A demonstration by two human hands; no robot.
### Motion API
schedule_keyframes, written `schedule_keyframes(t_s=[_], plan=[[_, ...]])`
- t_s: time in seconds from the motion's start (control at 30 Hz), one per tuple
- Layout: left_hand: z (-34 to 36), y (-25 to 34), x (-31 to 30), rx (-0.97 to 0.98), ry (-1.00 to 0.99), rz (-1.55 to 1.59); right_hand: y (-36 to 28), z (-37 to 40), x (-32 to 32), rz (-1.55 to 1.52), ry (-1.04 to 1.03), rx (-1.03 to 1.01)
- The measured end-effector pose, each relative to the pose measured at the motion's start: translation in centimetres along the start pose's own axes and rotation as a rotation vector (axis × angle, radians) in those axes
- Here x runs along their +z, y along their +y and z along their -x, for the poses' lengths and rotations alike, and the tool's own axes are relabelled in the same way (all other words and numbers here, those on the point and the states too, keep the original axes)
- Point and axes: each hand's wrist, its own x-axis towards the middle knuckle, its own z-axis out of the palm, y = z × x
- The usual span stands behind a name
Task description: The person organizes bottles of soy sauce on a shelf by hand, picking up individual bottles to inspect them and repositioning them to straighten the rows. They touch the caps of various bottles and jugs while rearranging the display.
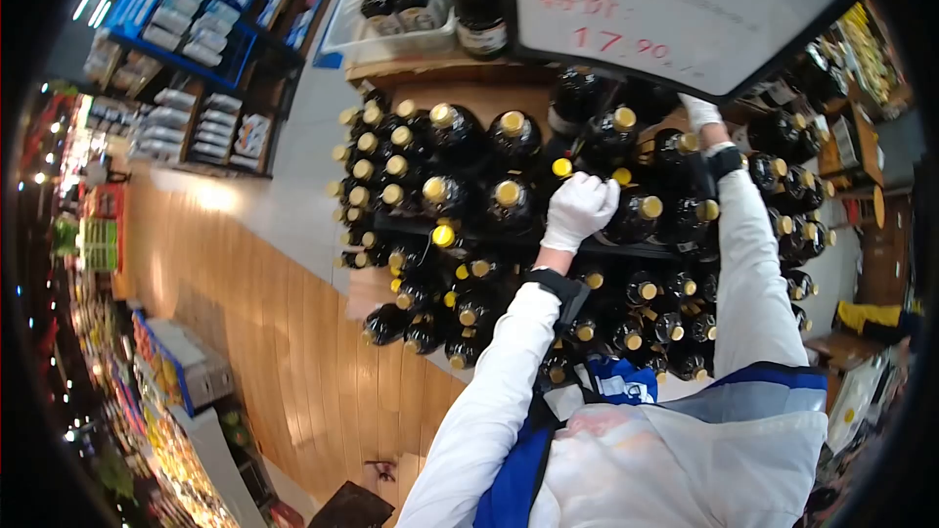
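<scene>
My left hand (pixel 581 210), in a white glove, is closed in a fist among large dark bottles. What it holds, if anything, is hidden beneath the fingers. Just right of it stands a dark bottle (pixel 631 223) with a gold cap, and a yellow cap (pixel 561 168) shows right above the knuckles. My right hand (pixel 700 111), also gloved, reaches toward the back of the display. Its fingers disappear behind the lower edge of a black-framed price sign (pixel 675 15), near more dark bottles, so its grip is not visible.
Rows of gold-capped bottles (pixel 445 132) fill the tiered display around both arms. A clear plastic bin (pixel 342 34) of bottles stands at the back left. Shelves with packets (pixel 210 127) are further left, beside a wood-look floor (pixel 264 313).
</scene>
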Motion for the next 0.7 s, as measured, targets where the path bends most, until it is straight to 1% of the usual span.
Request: schedule_keyframes(t_s=[0.13,0.27,0.3,0.37,0.4,0.43,0.47,0.53,0.63,0.67,0.7], plan=[[0.1,-0.2,-0.3,0.003,-0.023,-0.001,1.5,-1.7,-3.6,-0.011,0.261,0.073],[0.1,0.1,-0.1,0.014,-0.024,-0.019,1.3,-2.8,-10.3,-0.008,0.54,0.169],[0.1,0.1,-0.3,0.02,-0.03,-0.018,0.4,-2.1,-12.4,0.033,0.55,0.264],[0.1,0.1,-0.7,0.038,-0.086,-0.02,0.9,-0.7,-16.0,-0.1,0.614,0.29],[0.1,0.1,-0.6,0.043,-0.078,-0.009,3.0,-0.5,-17.2,-0.053,0.725,0.16],[0.2,0.1,-0.6,0.05,-0.074,0.004,3.3,0.0,-19.0,-0.011,0.781,0.031],[0.2,0.0,-0.7,0.054,-0.105,0.008,3.7,0.8,-21.2,0.074,0.754,-0.037],[0.3,0.1,-1.0,0.063,-0.166,0.021,2.0,3.6,-26.1,0.169,0.732,-0.185],[0.1,0.2,-0.6,0.062,-0.195,0.058,0.8,8.8,-32.2,0.071,0.654,-0.305],[0.0,0.4,-0.8,0.04,-0.214,0.055,-0.1,10.9,-33.5,-0.269,0.631,-0.068],[-0.2,0.7,-1.1,0.017,-0.235,0.047,-0.9,13.2,-34.9,-0.425,0.594,-0.071]])
